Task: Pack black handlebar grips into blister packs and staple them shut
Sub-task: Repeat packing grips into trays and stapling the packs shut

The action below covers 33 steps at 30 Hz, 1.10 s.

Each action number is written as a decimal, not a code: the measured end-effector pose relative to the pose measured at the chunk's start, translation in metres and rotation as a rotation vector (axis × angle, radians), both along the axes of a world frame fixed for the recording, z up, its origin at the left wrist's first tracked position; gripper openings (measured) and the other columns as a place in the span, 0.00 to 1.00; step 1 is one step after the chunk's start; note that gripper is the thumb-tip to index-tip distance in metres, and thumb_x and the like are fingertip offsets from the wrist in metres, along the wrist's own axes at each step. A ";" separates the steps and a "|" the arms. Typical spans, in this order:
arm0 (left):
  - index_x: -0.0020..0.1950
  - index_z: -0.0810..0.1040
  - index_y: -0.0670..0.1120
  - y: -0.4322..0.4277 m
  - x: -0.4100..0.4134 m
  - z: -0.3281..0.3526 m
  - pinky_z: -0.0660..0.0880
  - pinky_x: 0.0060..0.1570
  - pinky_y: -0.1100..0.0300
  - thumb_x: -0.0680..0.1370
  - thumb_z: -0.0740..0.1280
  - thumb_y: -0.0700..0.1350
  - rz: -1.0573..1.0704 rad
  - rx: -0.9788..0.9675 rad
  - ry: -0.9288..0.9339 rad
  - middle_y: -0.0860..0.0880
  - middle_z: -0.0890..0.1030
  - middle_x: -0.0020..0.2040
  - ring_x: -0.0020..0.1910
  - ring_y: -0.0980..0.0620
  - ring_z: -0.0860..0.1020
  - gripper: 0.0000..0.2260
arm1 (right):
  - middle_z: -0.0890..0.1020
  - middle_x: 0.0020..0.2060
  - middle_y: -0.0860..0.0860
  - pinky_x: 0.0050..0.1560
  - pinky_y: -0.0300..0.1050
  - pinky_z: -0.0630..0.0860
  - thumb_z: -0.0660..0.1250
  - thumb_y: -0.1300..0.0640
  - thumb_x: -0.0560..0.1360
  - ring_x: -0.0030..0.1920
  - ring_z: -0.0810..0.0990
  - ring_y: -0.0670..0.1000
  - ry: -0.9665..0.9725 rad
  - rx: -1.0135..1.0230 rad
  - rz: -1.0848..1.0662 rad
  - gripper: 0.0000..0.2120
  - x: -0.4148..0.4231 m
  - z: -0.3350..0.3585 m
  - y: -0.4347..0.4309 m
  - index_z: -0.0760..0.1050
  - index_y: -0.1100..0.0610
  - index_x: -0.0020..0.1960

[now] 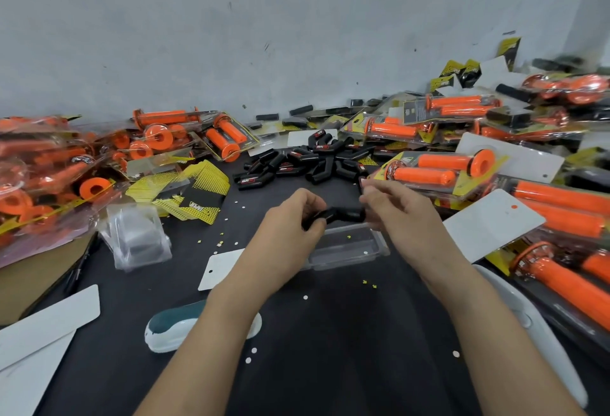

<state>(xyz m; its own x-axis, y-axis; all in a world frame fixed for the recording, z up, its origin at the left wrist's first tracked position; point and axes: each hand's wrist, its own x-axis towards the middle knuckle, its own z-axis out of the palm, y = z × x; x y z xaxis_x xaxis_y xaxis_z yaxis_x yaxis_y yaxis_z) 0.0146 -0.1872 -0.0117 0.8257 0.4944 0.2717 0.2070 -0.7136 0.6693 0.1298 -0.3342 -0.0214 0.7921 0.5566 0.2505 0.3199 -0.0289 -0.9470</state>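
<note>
My left hand (292,217) and my right hand (396,207) both hold black handlebar grips (343,214) at table centre, the fingers curled round them from either side. Right under the hands lies a clear blister tray (350,247), open side up; whether the grips touch it I cannot tell. A white backing card (219,267) lies under the tray's left end. Beyond the hands sits a loose pile of black grips (307,161) with red and white labels.
Packed orange grips are heaped at left (66,165) and at right (495,165). Yellow and black printed cards (198,191) and a stack of clear blisters (137,237) lie at left. A white and teal stapler (178,326) sits near my left forearm. White cards (491,224) lie around.
</note>
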 end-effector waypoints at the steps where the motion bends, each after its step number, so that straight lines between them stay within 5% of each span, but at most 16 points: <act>1: 0.53 0.75 0.56 0.000 0.002 -0.004 0.72 0.52 0.64 0.79 0.67 0.44 0.012 0.042 0.040 0.59 0.81 0.49 0.53 0.59 0.78 0.07 | 0.83 0.48 0.41 0.58 0.45 0.78 0.61 0.49 0.82 0.50 0.81 0.40 0.005 -0.024 -0.054 0.10 0.003 -0.002 -0.001 0.78 0.43 0.60; 6: 0.60 0.76 0.52 -0.001 0.011 -0.017 0.73 0.63 0.52 0.80 0.66 0.44 0.068 0.109 0.188 0.54 0.81 0.56 0.62 0.52 0.75 0.10 | 0.80 0.45 0.47 0.27 0.28 0.66 0.56 0.57 0.83 0.30 0.76 0.37 -0.047 -0.303 -0.148 0.16 0.012 -0.021 -0.005 0.75 0.49 0.67; 8: 0.60 0.76 0.52 -0.001 0.014 -0.020 0.72 0.63 0.52 0.80 0.66 0.44 0.071 0.107 0.202 0.54 0.81 0.57 0.62 0.52 0.75 0.10 | 0.80 0.51 0.48 0.32 0.30 0.68 0.57 0.58 0.82 0.40 0.79 0.41 -0.042 -0.385 -0.125 0.17 0.010 -0.024 -0.004 0.73 0.50 0.69; 10: 0.60 0.77 0.52 -0.003 0.016 -0.022 0.73 0.63 0.54 0.80 0.66 0.44 0.051 0.101 0.220 0.55 0.81 0.57 0.61 0.53 0.75 0.10 | 0.80 0.59 0.51 0.48 0.38 0.76 0.60 0.59 0.82 0.52 0.81 0.50 -0.001 -0.425 -0.111 0.17 0.008 -0.025 -0.001 0.73 0.53 0.69; 13: 0.59 0.78 0.52 -0.005 0.019 -0.026 0.74 0.62 0.54 0.79 0.68 0.44 0.020 0.084 0.231 0.55 0.81 0.56 0.59 0.54 0.77 0.10 | 0.80 0.60 0.53 0.61 0.53 0.78 0.62 0.60 0.81 0.57 0.81 0.55 0.048 -0.470 -0.091 0.17 0.006 -0.028 0.002 0.73 0.54 0.69; 21: 0.57 0.82 0.52 -0.007 0.017 -0.020 0.71 0.59 0.54 0.81 0.65 0.47 0.018 0.250 0.239 0.52 0.80 0.53 0.58 0.49 0.74 0.08 | 0.80 0.60 0.54 0.59 0.55 0.78 0.63 0.60 0.81 0.56 0.80 0.56 0.038 -0.541 -0.072 0.19 0.004 -0.028 0.002 0.72 0.54 0.71; 25: 0.60 0.80 0.52 0.028 -0.010 0.013 0.71 0.53 0.60 0.82 0.63 0.49 0.202 0.161 0.144 0.52 0.82 0.56 0.53 0.53 0.77 0.10 | 0.80 0.57 0.54 0.59 0.56 0.78 0.63 0.52 0.81 0.54 0.81 0.56 0.041 -0.529 -0.070 0.17 0.000 -0.024 0.000 0.72 0.52 0.69; 29: 0.65 0.76 0.45 0.070 -0.045 0.024 0.72 0.53 0.54 0.83 0.59 0.51 0.429 0.143 0.405 0.43 0.80 0.61 0.57 0.44 0.77 0.16 | 0.80 0.60 0.54 0.60 0.54 0.77 0.65 0.49 0.80 0.57 0.80 0.58 0.032 -0.543 -0.063 0.22 -0.005 -0.025 0.001 0.68 0.53 0.72; 33: 0.60 0.77 0.40 0.081 -0.056 0.013 0.69 0.50 0.56 0.83 0.58 0.54 0.449 0.044 0.628 0.40 0.79 0.58 0.54 0.42 0.75 0.19 | 0.79 0.62 0.56 0.61 0.56 0.76 0.66 0.51 0.79 0.58 0.80 0.59 0.046 -0.543 -0.073 0.26 -0.006 -0.029 0.002 0.65 0.54 0.74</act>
<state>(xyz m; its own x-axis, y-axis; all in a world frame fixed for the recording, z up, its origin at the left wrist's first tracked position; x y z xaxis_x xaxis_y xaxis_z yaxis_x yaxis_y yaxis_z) -0.0415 -0.1062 0.0010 0.5545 0.8178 -0.1543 0.8142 -0.4947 0.3040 0.1238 -0.3324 -0.0500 0.8368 0.5396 -0.0933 0.2575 -0.5380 -0.8026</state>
